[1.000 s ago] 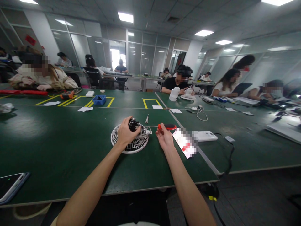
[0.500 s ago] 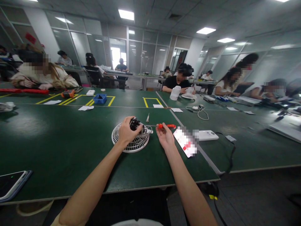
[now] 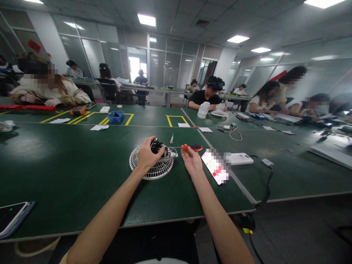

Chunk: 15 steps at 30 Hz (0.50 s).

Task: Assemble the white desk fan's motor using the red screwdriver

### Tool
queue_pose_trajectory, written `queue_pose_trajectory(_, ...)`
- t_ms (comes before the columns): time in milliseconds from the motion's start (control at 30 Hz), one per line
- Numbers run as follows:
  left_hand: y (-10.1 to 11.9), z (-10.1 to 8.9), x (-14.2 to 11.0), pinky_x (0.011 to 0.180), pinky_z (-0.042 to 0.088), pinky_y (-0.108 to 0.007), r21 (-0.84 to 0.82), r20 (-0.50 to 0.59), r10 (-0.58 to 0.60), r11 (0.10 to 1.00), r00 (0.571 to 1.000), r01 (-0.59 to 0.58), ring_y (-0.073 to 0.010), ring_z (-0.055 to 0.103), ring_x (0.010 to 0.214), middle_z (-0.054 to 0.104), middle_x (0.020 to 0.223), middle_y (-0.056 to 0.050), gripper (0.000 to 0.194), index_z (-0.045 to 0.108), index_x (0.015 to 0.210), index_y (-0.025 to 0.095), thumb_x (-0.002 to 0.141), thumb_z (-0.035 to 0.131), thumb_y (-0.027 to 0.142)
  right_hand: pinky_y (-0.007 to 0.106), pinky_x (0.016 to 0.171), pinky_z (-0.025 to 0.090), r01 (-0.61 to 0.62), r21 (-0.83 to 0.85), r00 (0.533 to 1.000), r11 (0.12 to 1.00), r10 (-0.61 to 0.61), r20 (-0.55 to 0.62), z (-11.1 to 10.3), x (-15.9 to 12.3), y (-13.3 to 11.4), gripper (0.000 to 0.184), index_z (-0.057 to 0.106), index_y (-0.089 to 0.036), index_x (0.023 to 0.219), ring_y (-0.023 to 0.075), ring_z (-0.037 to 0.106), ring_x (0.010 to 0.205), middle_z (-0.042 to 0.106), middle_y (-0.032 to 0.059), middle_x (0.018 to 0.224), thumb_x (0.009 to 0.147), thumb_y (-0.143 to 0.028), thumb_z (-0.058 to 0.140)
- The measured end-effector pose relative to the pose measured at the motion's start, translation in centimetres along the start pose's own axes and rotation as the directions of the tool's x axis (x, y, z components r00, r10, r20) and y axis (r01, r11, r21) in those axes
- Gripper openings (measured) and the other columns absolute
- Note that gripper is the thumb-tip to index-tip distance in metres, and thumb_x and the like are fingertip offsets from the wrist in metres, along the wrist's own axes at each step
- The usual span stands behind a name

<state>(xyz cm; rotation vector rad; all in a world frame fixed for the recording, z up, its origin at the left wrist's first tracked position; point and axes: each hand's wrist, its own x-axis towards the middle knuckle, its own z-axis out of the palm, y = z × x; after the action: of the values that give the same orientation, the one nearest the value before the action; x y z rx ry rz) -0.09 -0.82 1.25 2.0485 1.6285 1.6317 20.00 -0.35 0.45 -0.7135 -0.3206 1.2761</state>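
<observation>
My left hand (image 3: 148, 152) is closed round a black fan motor (image 3: 157, 146), which sits on a round white fan grille (image 3: 156, 173) lying on the green table. Pale wires bunch beside the motor. In my right hand (image 3: 191, 159) the fingertips grip a screwdriver with a red and black handle (image 3: 196, 147). Its thin shaft points left, to the motor's right side; whether the tip touches a screw is too small to tell. A small pointed item with a white body (image 3: 172, 138) stands just behind the grille.
A lit phone (image 3: 216, 168) and a white device (image 3: 240, 158) lie right of my right hand. Another phone (image 3: 16, 218) is at the near left edge. Farther back are a blue bin (image 3: 116, 116), a coiled cable (image 3: 233, 132) and paper slips. Several people sit around the tables.
The screwdriver handle has turned, showing more black beside the red. My left hand stays on the motor. The whole view has shifted slightly.
</observation>
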Motion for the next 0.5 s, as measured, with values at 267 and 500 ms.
queue_pose_trajectory(267,-0.08,0.18,0.08,0.099,0.054,-0.045,-0.004,-0.007,0.003,1.0,1.0,-0.003,-0.029,0.066,0.109,0.067,0.119,-0.011,0.051,0.061,0.121,0.019,0.078,0.075,0.043,0.024,0.068,0.061,-0.014,-0.02,0.998,1.0,0.012,-0.058,0.0,-0.05,0.32,0.03,0.062,-0.024,0.085,0.0118,0.071,0.066,0.071,-0.0056,0.07,0.074,-0.028,0.089)
queue_pose_trajectory(500,-0.21,0.09,0.18,0.097,0.055,-0.045,-0.031,-0.009,0.0,1.0,1.0,0.0,-0.0278,0.066,0.108,0.067,0.118,-0.011,0.049,0.062,0.119,0.02,0.078,0.076,0.042,0.019,0.055,0.055,0.009,-0.04,0.999,0.999,-0.01,-0.036,-0.2,0.2,0.29,0.03,0.063,-0.022,0.083,0.0098,0.066,0.057,0.069,-0.0054,0.065,0.071,-0.023,0.09)
